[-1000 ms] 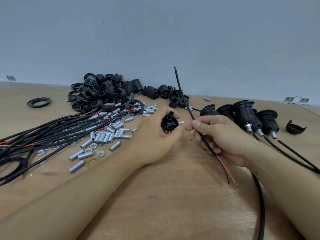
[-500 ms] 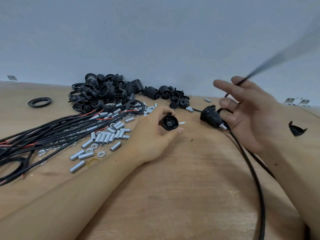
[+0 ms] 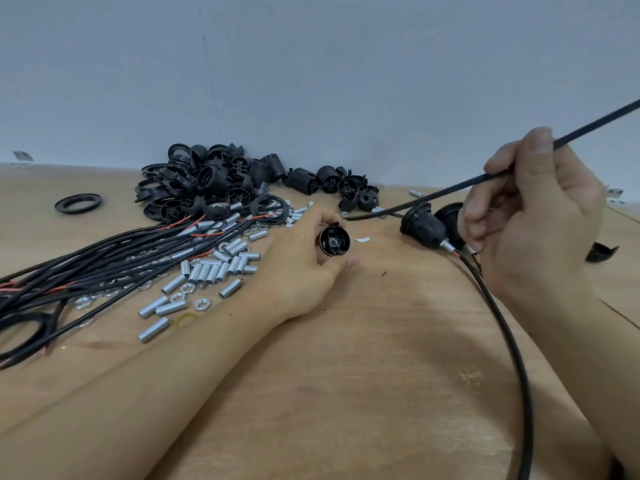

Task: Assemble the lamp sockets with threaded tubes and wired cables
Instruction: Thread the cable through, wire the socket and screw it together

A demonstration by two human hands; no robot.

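My left hand (image 3: 304, 268) rests on the wooden table and grips a black socket cap (image 3: 334, 241), its open side facing me with a metal tube end in its centre. My right hand (image 3: 530, 216) is raised at the right and pinches a black cable (image 3: 450, 190) that runs from the table up past the right edge. Two assembled black sockets (image 3: 424, 226) with threaded tubes and cables lie just left of my right hand. Loose threaded tubes (image 3: 211, 271) and nuts lie left of my left hand.
A heap of black socket parts (image 3: 221, 181) sits at the back by the grey wall. A bundle of black cables (image 3: 104, 258) with red wire ends stretches to the left. A black ring (image 3: 78, 203) lies far left. Another black cable (image 3: 509, 344) curves along the right.
My right hand went from the table up to the right with a cable, then closed its fingers on it. The left hand stayed put with the cap.
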